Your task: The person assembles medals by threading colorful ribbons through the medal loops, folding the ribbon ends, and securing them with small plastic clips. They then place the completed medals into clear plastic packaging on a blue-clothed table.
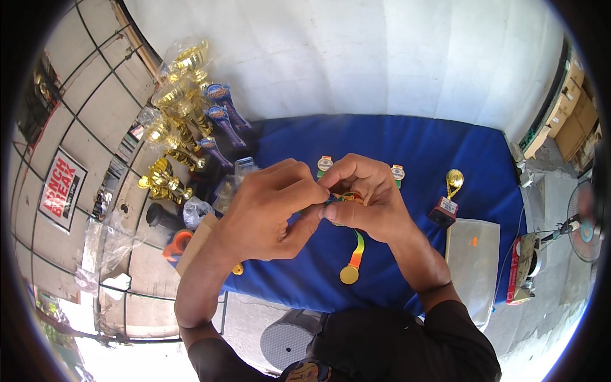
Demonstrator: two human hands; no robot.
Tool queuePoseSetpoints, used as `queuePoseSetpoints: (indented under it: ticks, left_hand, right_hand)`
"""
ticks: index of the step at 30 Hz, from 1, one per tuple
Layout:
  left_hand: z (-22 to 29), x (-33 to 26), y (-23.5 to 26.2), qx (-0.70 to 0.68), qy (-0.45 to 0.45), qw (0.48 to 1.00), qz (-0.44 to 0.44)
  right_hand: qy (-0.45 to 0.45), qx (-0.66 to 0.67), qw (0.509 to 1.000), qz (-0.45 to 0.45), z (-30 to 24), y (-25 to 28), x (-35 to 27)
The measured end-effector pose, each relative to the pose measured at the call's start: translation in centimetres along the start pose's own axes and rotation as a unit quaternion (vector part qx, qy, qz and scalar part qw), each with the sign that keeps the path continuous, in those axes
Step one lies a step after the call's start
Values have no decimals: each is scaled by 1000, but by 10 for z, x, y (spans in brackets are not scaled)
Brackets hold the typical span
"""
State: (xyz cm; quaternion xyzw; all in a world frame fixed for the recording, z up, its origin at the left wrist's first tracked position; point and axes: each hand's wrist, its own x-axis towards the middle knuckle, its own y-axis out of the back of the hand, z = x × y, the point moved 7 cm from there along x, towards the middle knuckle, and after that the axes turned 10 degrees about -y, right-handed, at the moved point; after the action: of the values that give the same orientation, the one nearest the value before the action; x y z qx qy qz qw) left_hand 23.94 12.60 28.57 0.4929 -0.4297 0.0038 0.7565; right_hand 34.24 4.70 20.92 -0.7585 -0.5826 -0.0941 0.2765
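Note:
Over the middle of the table, my left hand (273,207) and my right hand (369,202) meet with fingertips pinched together. Between them is a small bunched, multicoloured medal ribbon (349,197), mostly hidden by the fingers. Below my right hand a gold medal (349,274) shows at the end of a green-to-orange ribbon (358,247); whether this joins the bunched piece is hidden. Two more medals, one pale round medal (324,163) and another (398,172), lie just beyond my hands. Part of a small gold piece (238,268) shows below my left wrist.
Gold trophy cups (175,95) and blue award trophies (219,114) crowd the left of the blue-covered table (293,137). A small gold trophy (445,207) and a translucent plastic sheet (474,254) are at right. Orange tape (178,245) sits left. A round stool (289,337) stands below.

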Motion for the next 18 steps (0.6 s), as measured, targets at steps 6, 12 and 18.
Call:
queuePoseSetpoints:
  ticks: [6, 12, 18]
  left_hand:
    - [-3, -1, 3, -70, 38, 997, 0]
    - [1, 3, 15, -98, 34, 995, 10]
    - [-20, -18, 2, -370, 266, 882, 123]
  right_hand:
    - [-47, 57, 997, -9, 7, 4, -1]
    - [-54, 136, 989, 9, 9, 12, -1]
    - [-27, 162, 986, 12, 5, 13, -3]
